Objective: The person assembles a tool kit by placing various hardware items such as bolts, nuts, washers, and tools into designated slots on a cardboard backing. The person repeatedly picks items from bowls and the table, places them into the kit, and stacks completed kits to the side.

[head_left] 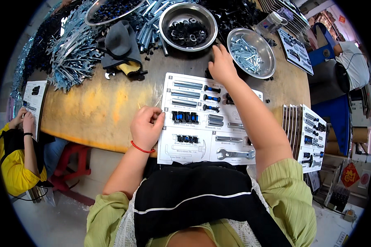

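In front of me lies a white parts card (185, 158) with pictures and outlines. Metal tubes, black bolts with blue bands and a wrench (235, 154) are on it. With curled fingers, my left hand (146, 126) grips the card's left edge. My right hand (223, 66) reaches past the card's far edge, its fingers apart and no part visible in them. It is nearest to a steel bowl of black washers or nuts (189, 33) and a steel bowl of silver screws or pins (246, 54). My right forearm hides part of the card.
Piles of silver wrenches (72, 53) and tubes (146, 35) cover the table's far left. A grey glove (121, 43) lies beside them. Filled cards (313, 138) stack at right; a plastic bottle (270, 22) stands far right. Co-workers sit left (22, 152) and right (352, 66).
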`<state>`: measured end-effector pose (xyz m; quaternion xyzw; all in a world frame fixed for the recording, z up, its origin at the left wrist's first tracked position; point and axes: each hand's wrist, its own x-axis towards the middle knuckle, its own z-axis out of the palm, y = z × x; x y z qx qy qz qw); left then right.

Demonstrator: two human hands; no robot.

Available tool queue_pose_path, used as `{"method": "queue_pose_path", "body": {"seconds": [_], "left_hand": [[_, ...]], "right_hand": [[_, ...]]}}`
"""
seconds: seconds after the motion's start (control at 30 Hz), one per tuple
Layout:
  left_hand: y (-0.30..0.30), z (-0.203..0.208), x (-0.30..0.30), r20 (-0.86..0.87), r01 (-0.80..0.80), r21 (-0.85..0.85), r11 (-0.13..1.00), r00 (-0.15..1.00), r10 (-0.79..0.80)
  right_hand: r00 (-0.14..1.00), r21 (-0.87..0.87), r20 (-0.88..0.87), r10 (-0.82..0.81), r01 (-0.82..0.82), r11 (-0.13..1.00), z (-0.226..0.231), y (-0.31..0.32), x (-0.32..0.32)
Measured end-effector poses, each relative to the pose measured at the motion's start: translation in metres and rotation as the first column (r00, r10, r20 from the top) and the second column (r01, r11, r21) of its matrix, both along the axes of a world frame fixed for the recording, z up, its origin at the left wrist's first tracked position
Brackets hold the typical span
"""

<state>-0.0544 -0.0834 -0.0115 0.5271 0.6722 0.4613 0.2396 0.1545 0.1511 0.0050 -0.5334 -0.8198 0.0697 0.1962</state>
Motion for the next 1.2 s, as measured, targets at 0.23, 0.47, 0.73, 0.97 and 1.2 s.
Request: {"method": "queue_pose_path", "body": {"seconds": [0.23,0.47,0.73,0.97,1.2], "left_hand": [[-0.004,0.002,-0.001,-0.029,-0.016,0.007,1.0,0.999,0.016],[-0.005,0.003,-0.004,-0.053,-0.015,-0.023,1.0,0.999,0.014],[-0.031,-0.014,-0.008,0.074,0.106,0.054,0.993,0.991,-0.11],[-0.081,0.006,0.011,-0.148,0.528,0.113,0.842,0.847,-0.511],[-0.096,-0.02,0.033,-0.348,0.433,0.005,0.901,0.846,-0.404]], "right_hand": [[0.986,-0.157,-0.031,-0.161,0.155,0.975,-0.007,0.042,-0.017],[0.998,-0.007,0.041,-0.046,0.046,0.999,0.003,-0.034,0.018],[0.856,-0.027,-0.099,0.507,-0.512,0.859,0.047,-0.166,0.063],[0.76,-0.673,-0.633,0.147,-0.634,0.38,0.036,-0.25,0.084],[0.929,-0.638,-0.369,0.029,-0.277,0.719,0.018,-0.278,0.081]]}}
